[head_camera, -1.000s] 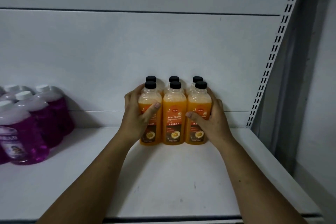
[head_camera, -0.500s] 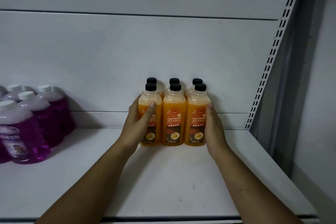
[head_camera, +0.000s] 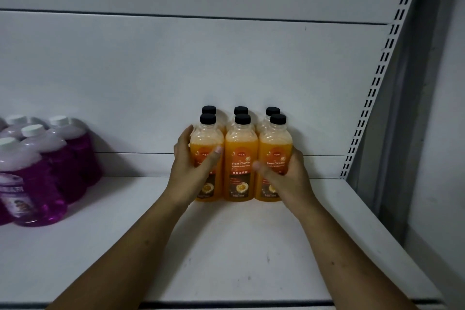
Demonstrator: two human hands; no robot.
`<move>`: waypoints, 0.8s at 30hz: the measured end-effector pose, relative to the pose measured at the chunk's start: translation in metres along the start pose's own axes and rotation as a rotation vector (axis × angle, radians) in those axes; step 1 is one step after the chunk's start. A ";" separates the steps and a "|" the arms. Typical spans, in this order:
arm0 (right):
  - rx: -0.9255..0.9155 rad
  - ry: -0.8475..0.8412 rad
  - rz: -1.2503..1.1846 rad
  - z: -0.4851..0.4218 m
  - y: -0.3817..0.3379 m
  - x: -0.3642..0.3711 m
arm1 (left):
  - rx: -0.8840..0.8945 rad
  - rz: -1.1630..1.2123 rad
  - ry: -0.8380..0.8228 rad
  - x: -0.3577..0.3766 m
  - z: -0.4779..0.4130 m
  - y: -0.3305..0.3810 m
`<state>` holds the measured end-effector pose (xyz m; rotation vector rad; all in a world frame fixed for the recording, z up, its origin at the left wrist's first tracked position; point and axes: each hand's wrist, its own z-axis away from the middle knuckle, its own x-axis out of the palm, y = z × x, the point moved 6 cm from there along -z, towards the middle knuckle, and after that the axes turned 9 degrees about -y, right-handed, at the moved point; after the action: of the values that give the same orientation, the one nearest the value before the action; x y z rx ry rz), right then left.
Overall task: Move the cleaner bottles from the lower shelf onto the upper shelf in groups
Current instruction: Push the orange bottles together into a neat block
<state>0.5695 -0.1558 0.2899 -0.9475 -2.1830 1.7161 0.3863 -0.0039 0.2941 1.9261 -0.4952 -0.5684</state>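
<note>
Single view, head-worn wide-angle camera. It is looking forward and slightly down onto a white shelf (head_camera: 226, 246), facing the back panel (head_camera: 176, 70) nearly square on. It is sitting near: the orange bottles (head_camera: 241, 156) are sitting centre frame, purple bottles (head_camera: 50, 178) are being cropped at the left edge, the slotted post (head_camera: 377, 78) is leaning at right.

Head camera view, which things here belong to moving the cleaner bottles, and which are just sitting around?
Part of the job:
- orange bottles, six in two rows
- left hand and right hand, gripping the group from either side
- shelf they stand on

Just sitting around:
- purple bottles, untouched at the left
- slotted upright
</note>
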 end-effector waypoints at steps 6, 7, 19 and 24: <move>-0.008 0.075 0.220 -0.007 0.013 -0.006 | 0.087 -0.139 -0.005 0.002 -0.002 0.001; -0.005 0.084 0.222 -0.009 0.015 -0.006 | 0.095 -0.148 0.007 0.002 -0.003 0.001; -0.002 0.099 0.305 -0.006 0.011 -0.008 | 0.122 -0.281 0.010 -0.002 -0.003 0.002; -0.004 0.099 0.289 0.002 0.000 -0.008 | 0.127 -0.341 -0.004 -0.007 0.003 0.007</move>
<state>0.5744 -0.1618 0.2912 -1.3755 -2.0696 1.7389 0.3781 -0.0043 0.3005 2.1482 -0.2076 -0.7741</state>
